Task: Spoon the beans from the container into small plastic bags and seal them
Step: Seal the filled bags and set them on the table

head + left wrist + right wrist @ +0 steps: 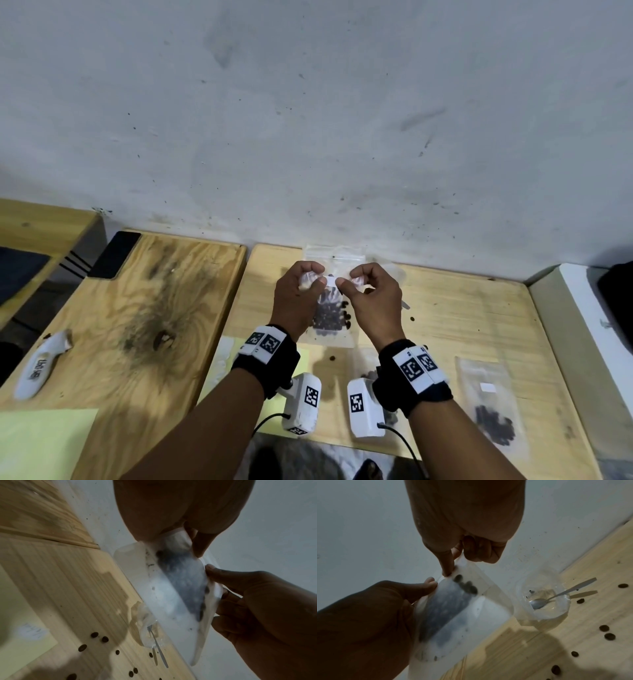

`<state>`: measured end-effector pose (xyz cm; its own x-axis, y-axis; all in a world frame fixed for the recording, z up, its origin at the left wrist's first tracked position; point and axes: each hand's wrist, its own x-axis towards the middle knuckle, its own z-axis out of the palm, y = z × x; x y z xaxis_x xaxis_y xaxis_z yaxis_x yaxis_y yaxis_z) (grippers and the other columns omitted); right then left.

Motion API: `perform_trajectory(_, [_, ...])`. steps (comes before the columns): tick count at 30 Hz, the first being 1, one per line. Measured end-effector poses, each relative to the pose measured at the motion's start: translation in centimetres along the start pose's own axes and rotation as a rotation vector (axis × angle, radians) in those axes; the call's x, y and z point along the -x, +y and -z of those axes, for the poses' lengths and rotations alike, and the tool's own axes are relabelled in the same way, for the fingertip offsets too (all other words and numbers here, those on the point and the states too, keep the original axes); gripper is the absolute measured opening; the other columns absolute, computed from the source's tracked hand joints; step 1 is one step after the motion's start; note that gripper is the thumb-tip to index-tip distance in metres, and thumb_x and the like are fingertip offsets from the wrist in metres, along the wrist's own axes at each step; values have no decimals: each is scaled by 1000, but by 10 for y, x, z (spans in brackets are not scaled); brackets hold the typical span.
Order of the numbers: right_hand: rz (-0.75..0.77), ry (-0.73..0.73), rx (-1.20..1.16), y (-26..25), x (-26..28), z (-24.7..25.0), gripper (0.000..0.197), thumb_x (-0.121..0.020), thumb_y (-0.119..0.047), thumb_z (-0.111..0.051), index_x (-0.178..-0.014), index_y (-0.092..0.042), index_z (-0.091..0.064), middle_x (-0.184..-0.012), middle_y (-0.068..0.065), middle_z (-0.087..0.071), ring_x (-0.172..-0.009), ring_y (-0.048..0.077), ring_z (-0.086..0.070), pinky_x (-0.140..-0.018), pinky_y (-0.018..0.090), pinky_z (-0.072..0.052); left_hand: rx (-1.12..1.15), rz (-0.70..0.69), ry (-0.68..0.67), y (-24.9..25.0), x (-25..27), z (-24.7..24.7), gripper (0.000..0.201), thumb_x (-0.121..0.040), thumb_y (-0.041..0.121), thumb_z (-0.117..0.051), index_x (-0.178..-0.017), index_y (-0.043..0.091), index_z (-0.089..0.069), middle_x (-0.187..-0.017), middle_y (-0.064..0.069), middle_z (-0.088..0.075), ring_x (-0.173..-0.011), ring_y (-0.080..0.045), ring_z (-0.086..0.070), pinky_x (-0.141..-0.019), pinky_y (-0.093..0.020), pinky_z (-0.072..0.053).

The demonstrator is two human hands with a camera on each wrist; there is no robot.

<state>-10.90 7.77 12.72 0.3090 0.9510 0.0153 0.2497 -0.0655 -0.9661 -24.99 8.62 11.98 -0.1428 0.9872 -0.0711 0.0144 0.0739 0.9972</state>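
Both hands hold up a small clear plastic bag (pixel 330 320) with dark beans in its lower part, over the right wooden table (pixel 462 308). My left hand (pixel 317 279) pinches the bag's top edge from the left, and my right hand (pixel 342 281) pinches it from the right. The left wrist view shows the bag (pixel 180 582) stretched between the two hands. The right wrist view has the bag (pixel 453 608) beside a clear plastic container (pixel 542 601), with a metal spoon (pixel 539 602) lying inside. The container looks almost bare of beans.
A filled bag (pixel 493 411) lies flat at the right front. Another clear bag (pixel 334 255) lies by the wall. Loose beans (pixel 609 636) are scattered on the wood. On the left table are a dark phone (pixel 114 255), a white object (pixel 41 363) and yellow paper (pixel 41 442).
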Motion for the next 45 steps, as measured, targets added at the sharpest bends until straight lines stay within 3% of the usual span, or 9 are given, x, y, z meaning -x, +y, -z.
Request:
perform_trajectory(5, [-16, -111, 5, 10, 6, 10, 27, -76, -19, -84, -95, -27, -68, -95, -9, -68, -82, -1, -59, -67, 17, -46, 55, 71, 39, -6, 1, -3, 15, -86, 3, -64, -92, 16, -66, -104, 2, -68, -92, -10, -60, -77, -26, -48])
perform_trajectory(10, [-148, -275, -43, 39, 23, 44, 27, -76, -5, -82, -94, -22, -73, -100, -9, -73, -90, 4, -63, -71, 13, -48, 128, 236, 15, -14, 1, -19, 17, -86, 4, -63, -97, 17, -65, -90, 2, -64, -59, 2, -57, -49, -13, -46])
perform_trajectory(17, [-306, -63, -31, 85, 29, 109, 29, -75, 2, -80, -94, -20, -74, -95, -6, -68, -91, 11, -60, -71, 16, -49, -89, 365, -224, -53, 28, -75, 17, -80, 3, -69, -90, 17, -73, -92, -1, -60, -85, -19, -56, -73, -29, -46])
perform_trajectory(21, [-397, -64, 88, 118, 36, 161, 25, -77, -3, -79, -93, -22, -74, -85, 1, -65, -88, 21, -63, -69, 20, -49, -169, 427, -397, -76, 47, -122, 17, -78, 10, -71, -85, 25, -73, -93, -8, -70, -80, -20, -60, -67, -28, -45])
perform_trajectory(27, [-598, 32, 262, 164, 59, 237, 21, -79, -9, -72, -88, -28, -72, -84, -5, -71, -80, 18, -68, -70, 34, -59, -166, 685, -630, -101, 87, -205, 32, -80, -10, -65, -106, 8, -60, -104, -13, -59, -62, -20, -54, -54, -28, -44])
perform_trajectory(30, [-621, 100, 436, 184, 69, 267, 9, -81, -22, -70, -84, -30, -69, -90, -6, -73, -90, 20, -68, -82, 34, -56, -199, 741, -661, -116, 114, -244, 50, -75, -11, -69, -119, 7, -57, -110, -7, -52, -81, -27, -58, -59, -31, -47])
perform_trajectory(35, [-672, 96, 573, 208, 84, 290, 19, -80, -18, -65, -96, -27, -70, -105, 0, -72, -97, 26, -66, -81, 30, -51, -316, 753, -738, -138, 142, -276, 57, -77, -1, -69, -131, 13, -53, -125, -4, -53, -98, -30, -61, -64, -28, -48])
perform_trajectory(41, [-597, 132, 626, 209, 93, 285, 32, -81, -21, -68, -113, -24, -66, -124, 4, -56, -100, 30, -63, -77, 31, -45, -426, 645, -736, -140, 139, -270, 45, -78, 12, -71, -120, 24, -60, -128, 2, -53, -114, -29, -59, -87, -38, -52])
perform_trajectory(45, [-422, 208, 594, 185, 91, 254, 27, -83, -18, -68, -108, -27, -65, -123, -3, -57, -94, 21, -63, -75, 28, -44, -400, 579, -633, -132, 129, -241, 27, -80, 19, -72, -103, 30, -63, -120, 3, -56, -111, -22, -62, -86, -37, -51])
